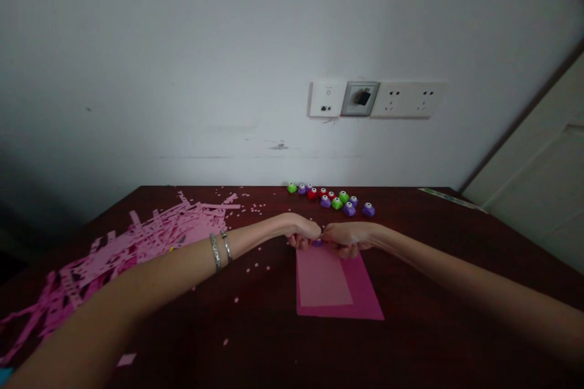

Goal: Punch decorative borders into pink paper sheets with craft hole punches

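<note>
My left hand (302, 233) and my right hand (347, 238) meet at the far edge of a light pink paper sheet (323, 278), which lies on a darker pink sheet (365, 295). Both hands are closed around a small purple punch (317, 243), of which only a sliver shows between them. The punch sits at the top edge of the light sheet. Two silver bangles (219, 249) circle my left wrist.
Several small punches (335, 199) in green, purple and red stand near the table's (438, 243) far edge. A heap of pink paper scraps (132, 249) covers the left side. Tiny punched bits (255, 267) lie scattered. Wall sockets (378, 99) hang behind.
</note>
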Action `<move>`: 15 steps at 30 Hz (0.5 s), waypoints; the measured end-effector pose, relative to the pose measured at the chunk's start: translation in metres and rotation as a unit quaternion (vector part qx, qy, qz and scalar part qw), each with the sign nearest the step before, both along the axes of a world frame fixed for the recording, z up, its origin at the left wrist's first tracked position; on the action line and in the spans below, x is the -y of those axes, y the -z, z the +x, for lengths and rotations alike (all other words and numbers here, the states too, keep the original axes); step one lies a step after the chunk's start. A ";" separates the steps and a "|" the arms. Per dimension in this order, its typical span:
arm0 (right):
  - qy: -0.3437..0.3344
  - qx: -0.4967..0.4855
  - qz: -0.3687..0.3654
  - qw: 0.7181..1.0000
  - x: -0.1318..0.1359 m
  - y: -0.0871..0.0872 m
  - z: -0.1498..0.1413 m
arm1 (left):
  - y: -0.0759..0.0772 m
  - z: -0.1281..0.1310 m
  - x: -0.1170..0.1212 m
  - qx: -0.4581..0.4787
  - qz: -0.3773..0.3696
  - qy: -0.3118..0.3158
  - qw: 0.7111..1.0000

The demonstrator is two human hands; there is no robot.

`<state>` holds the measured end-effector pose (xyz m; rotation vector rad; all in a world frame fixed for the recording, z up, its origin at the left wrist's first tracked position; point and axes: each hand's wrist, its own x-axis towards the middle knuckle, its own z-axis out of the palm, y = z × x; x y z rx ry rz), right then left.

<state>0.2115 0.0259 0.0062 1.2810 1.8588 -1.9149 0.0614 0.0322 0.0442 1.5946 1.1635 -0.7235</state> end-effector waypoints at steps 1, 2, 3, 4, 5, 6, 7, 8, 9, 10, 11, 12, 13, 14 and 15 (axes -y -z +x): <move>0.014 -0.005 -0.019 1.000 -0.001 0.002 0.001 | 0.000 0.002 0.000 -0.009 0.005 0.002 1.000; 0.032 -0.007 -0.041 0.999 -0.001 0.004 0.002 | 0.000 0.003 0.000 -0.019 0.009 0.004 1.000; 0.048 -0.008 -0.057 0.997 -0.002 0.005 0.002 | 0.000 0.005 0.000 -0.026 0.013 0.005 1.000; 0.061 -0.009 -0.059 0.996 -0.002 0.006 0.003 | -0.001 0.006 0.001 -0.031 0.019 0.005 0.999; 0.068 -0.009 -0.059 0.996 -0.001 0.006 0.003 | -0.001 0.007 0.001 -0.036 0.025 0.005 0.999; 0.071 -0.005 -0.059 0.996 0.000 0.005 0.002 | -0.001 0.008 0.002 -0.039 0.035 0.008 0.999; 0.071 0.002 -0.056 0.996 0.001 0.004 0.002 | -0.001 0.008 0.002 -0.041 0.046 0.011 0.998; 0.070 0.011 -0.049 0.996 0.003 0.002 0.001 | -0.001 0.008 0.003 -0.041 0.056 0.014 0.997; 0.068 0.021 -0.038 0.997 0.006 -0.001 -0.001 | -0.001 0.007 0.004 -0.038 0.063 0.016 0.997; 0.067 0.030 -0.025 0.997 0.009 -0.004 -0.003 | -0.002 0.006 0.004 -0.033 0.063 0.018 0.997; 0.069 0.035 -0.011 0.997 0.012 -0.008 -0.005 | -0.002 0.005 0.005 -0.029 0.060 0.019 0.998; 0.072 0.037 0.000 0.997 0.015 -0.011 -0.007 | -0.002 0.005 0.005 -0.028 0.061 0.023 0.998; 0.077 0.037 0.008 0.996 0.018 -0.015 -0.009 | -0.003 0.004 0.004 -0.031 0.066 0.029 0.997; 0.083 0.038 0.015 0.996 0.021 -0.017 -0.011 | -0.004 0.005 0.004 -0.036 0.075 0.038 0.996; 0.088 0.040 0.020 0.995 0.023 -0.020 -0.013 | -0.004 0.006 0.003 -0.046 0.084 0.047 0.994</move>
